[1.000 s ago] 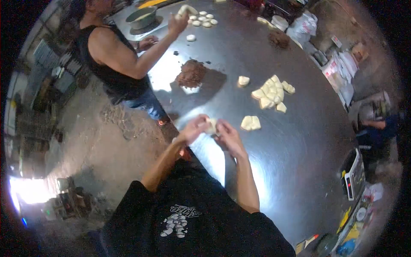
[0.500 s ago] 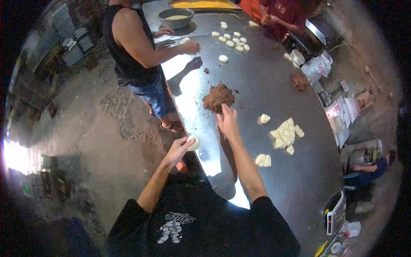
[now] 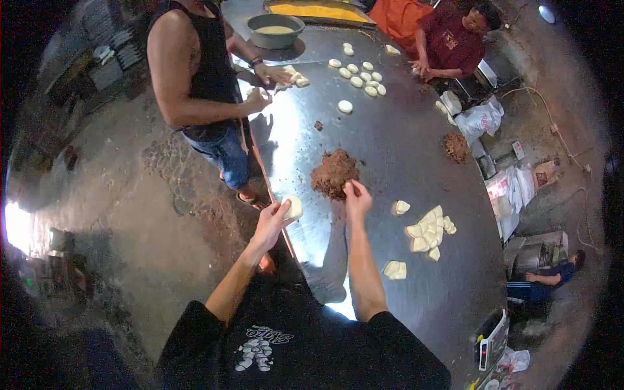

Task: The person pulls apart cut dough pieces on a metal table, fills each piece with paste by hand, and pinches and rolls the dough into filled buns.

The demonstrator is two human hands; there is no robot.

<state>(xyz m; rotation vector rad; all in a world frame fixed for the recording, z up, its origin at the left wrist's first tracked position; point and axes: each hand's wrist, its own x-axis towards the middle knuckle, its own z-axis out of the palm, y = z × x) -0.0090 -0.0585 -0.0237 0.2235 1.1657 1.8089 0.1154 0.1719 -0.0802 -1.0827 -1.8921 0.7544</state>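
Note:
A flattened white dough piece [image 3: 293, 208] is held in my left hand [image 3: 270, 224], thumb on top, over the table's near edge. My right hand [image 3: 357, 198] has its fingers pressed together at the lower right side of a brown crumbly filling mound [image 3: 334, 173]; whether they pinch some of it is too small to make out. To the right lie a cluster of cut dough pieces [image 3: 428, 229], a single dough piece [image 3: 402, 207] and another small dough lump [image 3: 394, 270].
A person in a black tank top [image 3: 218, 71] handles dough at the left edge. Rounded dough pieces [image 3: 357, 81] lie farther back, near a grey bowl [image 3: 275, 40]. A person in a maroon shirt [image 3: 448, 39] works across the metal table [image 3: 383, 143]. A second brown mound [image 3: 456, 148] sits right.
Both hands have parted from around the dough; it stayed in my left hand while my right reached to the brown mound and its fingers closed. The view has shifted, showing more of the far side.

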